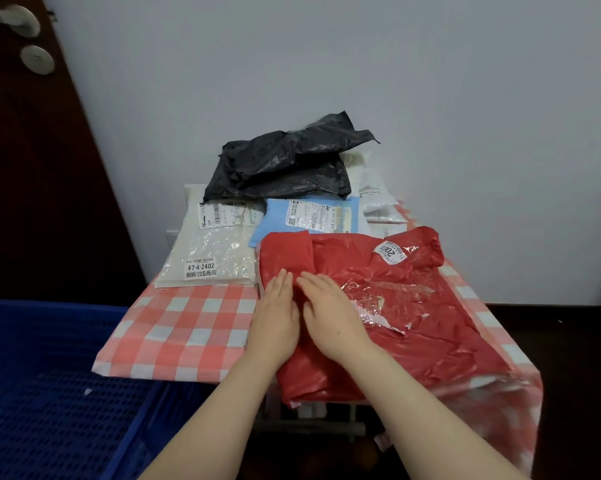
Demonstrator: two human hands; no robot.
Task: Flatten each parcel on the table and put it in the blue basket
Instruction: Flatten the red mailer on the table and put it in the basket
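On the surface (188, 327), my left hand (275, 317) and right hand (330, 317) press flat-palmed on the red parcel (413, 306); basket (49, 393) lies left, nearer my left hand.

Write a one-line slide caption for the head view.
Both hands, left hand and right hand, press flat on the red parcel beside the blue basket.

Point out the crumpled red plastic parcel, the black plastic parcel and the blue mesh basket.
crumpled red plastic parcel (413, 327): head view, bare middle of its top.
black plastic parcel (285, 164): head view, centre of its wrinkled top.
blue mesh basket (49, 403): head view, perforated floor.
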